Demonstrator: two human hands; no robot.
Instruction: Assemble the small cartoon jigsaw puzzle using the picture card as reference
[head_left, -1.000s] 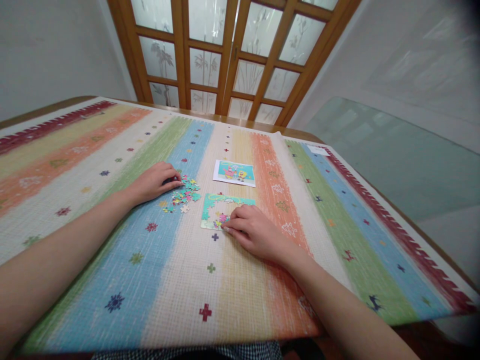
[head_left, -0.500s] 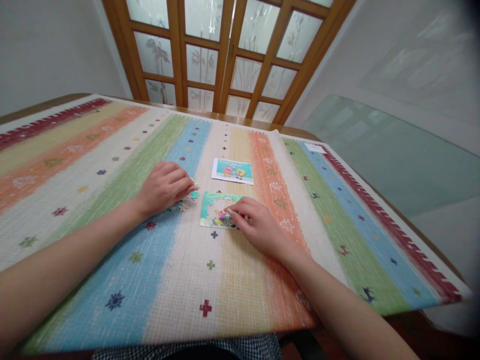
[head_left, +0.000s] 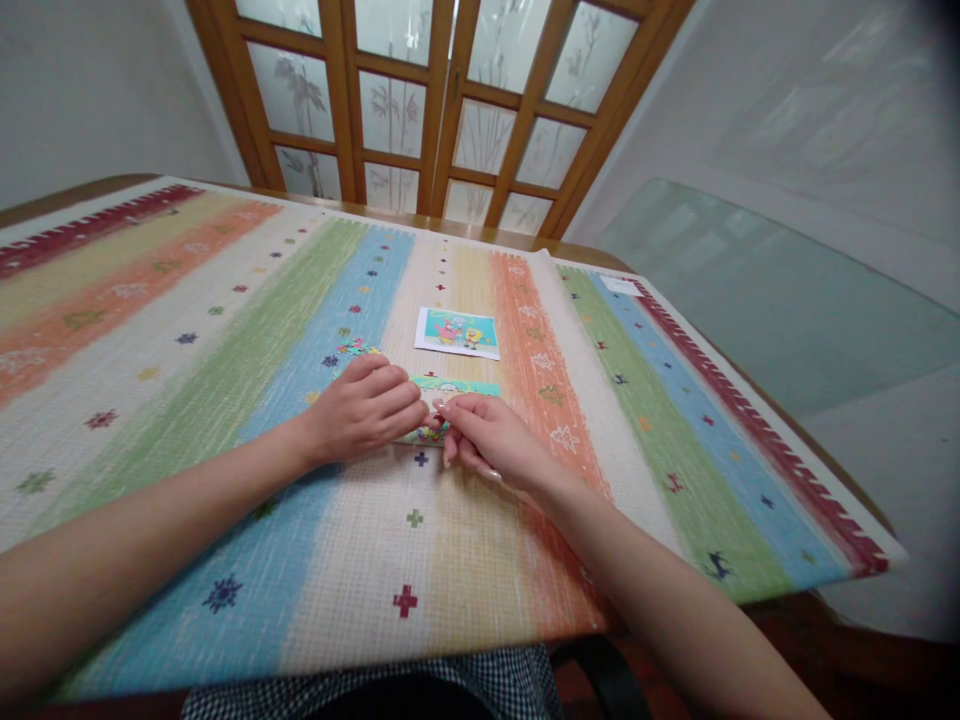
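My left hand (head_left: 367,408) has come off the loose pieces (head_left: 354,347) to meet my right hand (head_left: 487,438) over the part-built puzzle (head_left: 459,388) at mid-frame, both curled, whether gripping anything I cannot tell.

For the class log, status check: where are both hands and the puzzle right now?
Left hand and right hand both on the part-built puzzle. Loose pieces beyond left hand. Reference picture behind puzzle, untouched.

A single head-worn camera looks forward and steeply down from close above the near edge of the worktop (head_left: 187,420), which fills the lower and middle frame, while wooden-framed glass doors (head_left: 442,110) span the upper centre.
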